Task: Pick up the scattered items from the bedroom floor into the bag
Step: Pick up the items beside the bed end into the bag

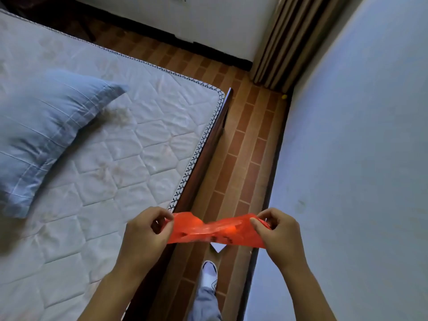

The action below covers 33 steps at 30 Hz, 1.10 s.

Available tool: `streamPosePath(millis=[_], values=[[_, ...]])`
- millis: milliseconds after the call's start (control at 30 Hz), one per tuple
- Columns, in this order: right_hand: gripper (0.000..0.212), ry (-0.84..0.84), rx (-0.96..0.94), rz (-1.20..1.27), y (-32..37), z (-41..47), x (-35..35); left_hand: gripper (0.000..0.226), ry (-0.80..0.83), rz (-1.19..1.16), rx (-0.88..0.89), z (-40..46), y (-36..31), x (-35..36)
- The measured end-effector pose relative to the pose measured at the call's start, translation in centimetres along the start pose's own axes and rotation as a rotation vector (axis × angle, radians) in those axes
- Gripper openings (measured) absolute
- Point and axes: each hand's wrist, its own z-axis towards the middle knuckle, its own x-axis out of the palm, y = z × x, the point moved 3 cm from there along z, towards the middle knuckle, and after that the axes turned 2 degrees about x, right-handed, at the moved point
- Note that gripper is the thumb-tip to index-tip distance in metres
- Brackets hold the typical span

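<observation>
Between the two hands, stretched flat above the strip of floor (245, 144) that runs between bed and wall, hangs the red plastic bag (215, 231). The left hand (144, 235) pinches one end of it with thumb and curled fingers; the right hand (276, 232) pinches the other end the same way, the hands held well apart so the film is pulled taut and slightly twisted in the middle. Its mouth looks closed, so the step in hand seems to be opening it. To do that well, the thumbs should rub the two layers against each other at one edge until they part, then each hand take a single layer and draw outward gently, since thin film tears easily. Just below the bag, on the floor ahead of the person's shoe (209, 274), lies a white paper scrap (217, 247). Far beyond the right hand, by the curtain (284, 42), sits a small yellow thing (284, 97). To the left of the left hand is the mattress (129, 144) with a blue pillow (44, 133)
</observation>
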Motion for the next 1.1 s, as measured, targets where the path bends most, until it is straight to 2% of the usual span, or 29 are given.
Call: streamPosePath(millis=[200,433,833,933,1100], values=[[0.016,0.062,0.049,-0.063,-6.5,7.3,5.3,0.028,0.094,0.077,-0.111,4.5,7.1,7.5],[0.017,0.065,0.036,-0.08,-14.8,13.5,13.9,0.026,0.173,0.112,-0.069,7.4,15.3,16.6],[0.018,0.106,-0.048,-0.171,-32.8,20.6,28.6,0.027,0.093,-0.014,-0.09,8.0,32.1,31.6],[0.018,0.071,-0.051,-0.173,-36.3,22.0,30.8,0.026,0.083,-0.028,-0.078,8.0,35.5,34.1],[0.011,-0.049,-0.172,-0.235,-39.6,23.3,33.6,0.024,0.025,-0.035,-0.046,8.2,39.6,37.3]])
